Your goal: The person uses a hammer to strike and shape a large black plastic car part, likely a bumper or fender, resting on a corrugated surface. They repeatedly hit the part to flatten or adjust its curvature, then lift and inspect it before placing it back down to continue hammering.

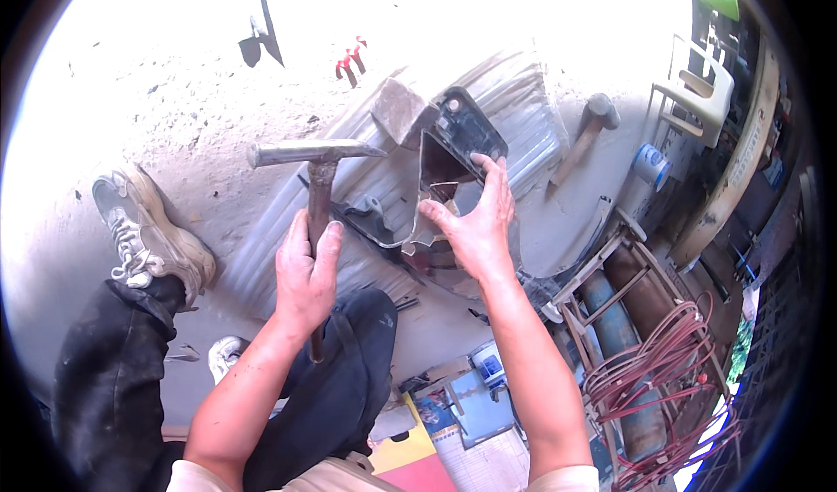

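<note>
My left hand (307, 274) is wrapped round the handle of a hammer (316, 151); its metal head, tapered to a point at one end, lies level above the fist. My right hand (479, 226) grips a black hollow part (469, 126), thumb on the near broken edge and fingers along its far right side. The part has a flat end with a round hole and ragged, cracked edges. It rests on a pale ribbed sheet (523, 108), touching a grey block (403, 113). Part of its lower side is hidden behind my right hand.
To the right lie a second hammer (586, 135) with a wooden handle, a white and blue can (650, 166) and a pale stool (704, 91). Nearer stands a cart with gas cylinders (645, 422) and red hoses (654, 357). Small red-topped pieces (351, 59) sit farther off.
</note>
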### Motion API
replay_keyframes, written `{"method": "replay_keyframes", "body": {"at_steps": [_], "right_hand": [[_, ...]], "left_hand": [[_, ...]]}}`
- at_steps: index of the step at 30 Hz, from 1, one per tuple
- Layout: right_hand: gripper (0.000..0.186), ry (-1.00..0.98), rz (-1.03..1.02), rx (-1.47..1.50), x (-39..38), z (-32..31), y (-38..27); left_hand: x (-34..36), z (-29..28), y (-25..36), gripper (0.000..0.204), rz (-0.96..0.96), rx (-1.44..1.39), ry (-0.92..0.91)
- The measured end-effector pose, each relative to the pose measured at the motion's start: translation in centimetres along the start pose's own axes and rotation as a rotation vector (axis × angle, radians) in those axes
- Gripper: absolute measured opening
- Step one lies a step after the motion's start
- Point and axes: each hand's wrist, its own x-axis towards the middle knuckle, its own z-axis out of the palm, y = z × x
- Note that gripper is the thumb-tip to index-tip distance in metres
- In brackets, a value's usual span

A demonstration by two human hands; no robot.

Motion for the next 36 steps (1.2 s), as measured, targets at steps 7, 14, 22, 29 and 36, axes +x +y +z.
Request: {"method": "replay_keyframes", "body": {"at_steps": [7,14,22,29,36], "right_hand": [[0.095,0.047,0.020,-0.090,0.3,0.9,-1.4],[0.097,0.058,0.010,-0.061,0.2,1.2,-1.4],[0.095,0.038,0.034,-0.045,0.3,1.0,-1.6],[0.084,0.075,0.015,-0.107,0.2,1.2,-1.5],[0.087,0.042,0.029,-0.083,0.3,1.0,-2.0]], "left_hand": [[-0.5,0.7,0.7,0.024,-0.105,-0.101,0.016],[-2.4,2.5,0.5,0.024,-0.313,-0.451,0.030],[-3.9,3.3,1.2,0.036,-0.595,-0.941,-0.009],[-4.1,5.1,0.5,0.036,-0.608,-0.999,-0.005],[-3.7,2.7,2.0,0.036,-0.638,-0.918,0.016]]}}
